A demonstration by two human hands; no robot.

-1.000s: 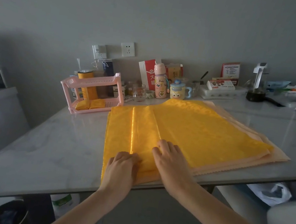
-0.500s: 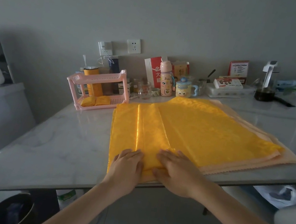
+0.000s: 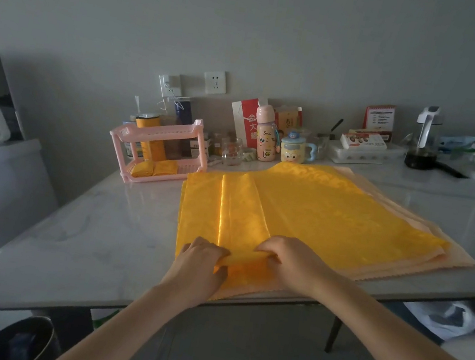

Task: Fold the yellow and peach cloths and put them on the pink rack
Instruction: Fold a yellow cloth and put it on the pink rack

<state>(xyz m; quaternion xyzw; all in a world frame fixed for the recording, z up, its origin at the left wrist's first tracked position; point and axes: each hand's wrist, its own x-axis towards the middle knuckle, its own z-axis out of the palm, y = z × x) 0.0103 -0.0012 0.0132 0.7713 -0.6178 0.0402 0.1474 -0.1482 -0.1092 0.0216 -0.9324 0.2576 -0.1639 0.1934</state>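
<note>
Both hands, flat on cloth a second ago, now curled: left hand [image 3: 202, 262] and right hand [image 3: 289, 260] pinch raised near edge of yellow cloth [image 3: 317, 216], atop peach cloth [image 3: 402, 263]. Fold starting; pink rack [image 3: 156, 137] far-left.

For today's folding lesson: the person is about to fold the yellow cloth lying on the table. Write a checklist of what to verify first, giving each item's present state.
1. Both hands on the near edge: left hand and right hand pinch a raised bit of the yellow cloth: ok.
2. Cloth lies flat: a long crease runs along its left part: not ok.
3. Only the yellow layer pinched, not the peach cloth beneath: cannot tell.
4. Far side free: the glass and cartoon mug stand near the far edge, apart from it: ok.
5. Room on the pink rack: top shelf looks bare, two folded yellow pieces below: ok.
</note>
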